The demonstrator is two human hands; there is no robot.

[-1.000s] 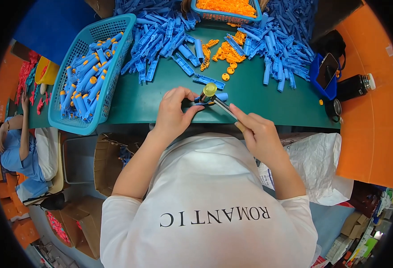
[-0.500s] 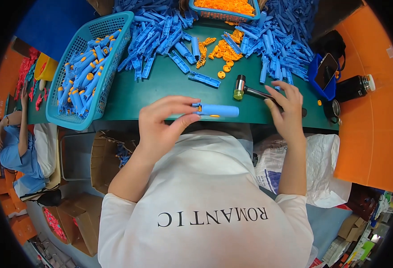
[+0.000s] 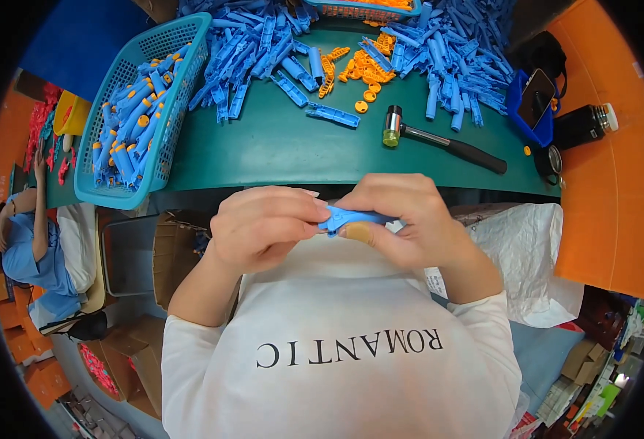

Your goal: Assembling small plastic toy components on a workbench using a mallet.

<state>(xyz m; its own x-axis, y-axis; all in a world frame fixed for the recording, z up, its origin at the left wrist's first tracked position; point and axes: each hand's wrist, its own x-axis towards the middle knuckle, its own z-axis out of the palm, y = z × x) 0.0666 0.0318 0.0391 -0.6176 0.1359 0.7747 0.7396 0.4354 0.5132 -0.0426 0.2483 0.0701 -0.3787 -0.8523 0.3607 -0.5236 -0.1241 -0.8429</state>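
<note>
Between my two hands, just off the table's front edge, is a blue plastic tube-shaped part (image 3: pixel 345 216). My left hand (image 3: pixel 270 225) pinches one end of it with the fingertips. Wrapped over the other end is my right hand (image 3: pixel 409 219), its thumb pressed along the lower side; much of the part is hidden under these fingers. A mallet (image 3: pixel 439 140) with a black grip and a clear yellowish face lies on the green table (image 3: pixel 263 157) beyond my right hand.
At the left stands a turquoise basket (image 3: pixel 162 157) with blue-and-orange pieces. Loose blue shells (image 3: pixel 249 58) and orange parts (image 3: pixel 366 69) are heaped at the back. A blue tray (image 3: pixel 532 143) with a phone (image 3: pixel 537 99) and a black bottle (image 3: pixel 581 128) are on the right. A co-worker (image 3: pixel 36 241) sits far left.
My right hand has left the mallet's handle and come over to grip the blue part. The part has moved down toward me, past the table edge, and turned in my left hand.
</note>
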